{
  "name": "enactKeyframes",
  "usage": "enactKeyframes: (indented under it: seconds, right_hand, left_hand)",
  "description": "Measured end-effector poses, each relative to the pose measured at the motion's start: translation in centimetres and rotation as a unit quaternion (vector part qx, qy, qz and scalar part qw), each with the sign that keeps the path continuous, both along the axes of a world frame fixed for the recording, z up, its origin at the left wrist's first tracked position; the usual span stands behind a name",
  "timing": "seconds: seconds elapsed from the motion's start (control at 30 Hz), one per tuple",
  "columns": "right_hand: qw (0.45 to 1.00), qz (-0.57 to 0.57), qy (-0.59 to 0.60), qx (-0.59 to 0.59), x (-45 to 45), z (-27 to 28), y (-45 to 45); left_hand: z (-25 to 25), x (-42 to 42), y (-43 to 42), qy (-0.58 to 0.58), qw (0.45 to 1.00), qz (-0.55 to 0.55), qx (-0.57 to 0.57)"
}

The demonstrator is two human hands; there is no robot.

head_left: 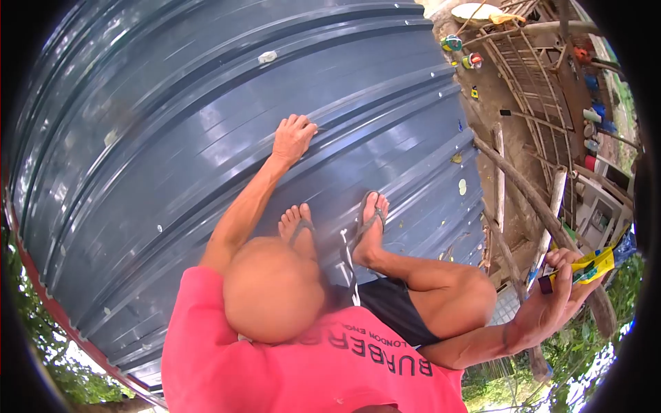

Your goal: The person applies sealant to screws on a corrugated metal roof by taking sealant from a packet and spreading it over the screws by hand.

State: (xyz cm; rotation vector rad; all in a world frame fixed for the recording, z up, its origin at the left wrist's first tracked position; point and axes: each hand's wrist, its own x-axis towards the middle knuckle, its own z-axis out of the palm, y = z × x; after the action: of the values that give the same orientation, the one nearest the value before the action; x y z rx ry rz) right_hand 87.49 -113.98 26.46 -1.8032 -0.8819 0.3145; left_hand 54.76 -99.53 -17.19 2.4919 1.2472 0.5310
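My left hand (295,140) is closed, its fingers curled against the dark blue-grey metal roofing sheet (227,138), beside a raised rib. Whatever it may pinch is too small to make out. Out to the right, past the roof edge, my right hand (561,279) grips a yellow plastic packet (593,265) with green print. A bluish clear end of the packet sticks out beyond the fingers. My sandalled feet (372,224) rest on the sheet, knees bent.
Wooden poles (530,186) run along the right roof edge, with ground lower down. A bamboo frame (530,89), green containers (451,43) and other household items lie below. White flecks (267,57) and leaves dot the sheet. Trees (76,375) show at the lower left.
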Motion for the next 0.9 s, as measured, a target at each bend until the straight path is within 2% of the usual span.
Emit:
enactKeyframes:
  seconds: [0.17,0.27,0.37,0.47,0.5,0.53,0.6,0.67,0.73,0.9]
  right_hand:
    - [0.999,-0.022,0.03,-0.008,-0.4,0.6,-0.9]
    - [0.999,-0.015,0.025,0.014,-0.6,0.9,-1.9]
    - [0.999,-0.006,0.029,0.042,-0.2,1.2,-3.0]
    - [0.998,-0.01,0.031,0.047,0.4,1.5,-3.7]
    - [0.998,-0.012,0.035,0.052,0.4,1.5,-3.8]
    - [0.998,-0.015,0.038,0.057,0.5,1.6,-3.9]
    - [0.997,-0.013,0.038,0.062,0.7,1.8,-3.9]
    - [0.997,-0.009,0.045,0.061,0.8,1.7,-4.2]
    - [0.997,-0.003,0.044,0.058,0.5,1.7,-4.4]
    - [0.998,-0.017,0.037,0.05,0.1,1.7,-4.5]
  left_hand:
    - [-1.3,0.0,0.3,0.01,0.997,-0.057,0.054]
    - [-1.1,0.3,0.6,0.031,0.996,-0.064,0.05]
    - [-0.4,0.9,-0.4,-0.055,0.994,-0.07,0.056]
    - [0.2,4.1,-7.4,-0.204,0.961,-0.181,-0.043]
    - [1.4,5.0,-9.6,-0.182,0.95,-0.195,-0.162]
    - [4.1,5.7,-10.3,-0.14,0.924,-0.259,-0.243]
    - [4.9,6.9,-11.0,-0.235,0.941,-0.236,-0.066]
    - [4.4,5.7,-6.7,-0.124,0.98,-0.138,-0.066]
    - [3.6,2.5,-2.5,-0.041,0.995,0.03,-0.082]
    - [0.4,-2.2,0.2,-0.042,0.986,0.042,-0.157]
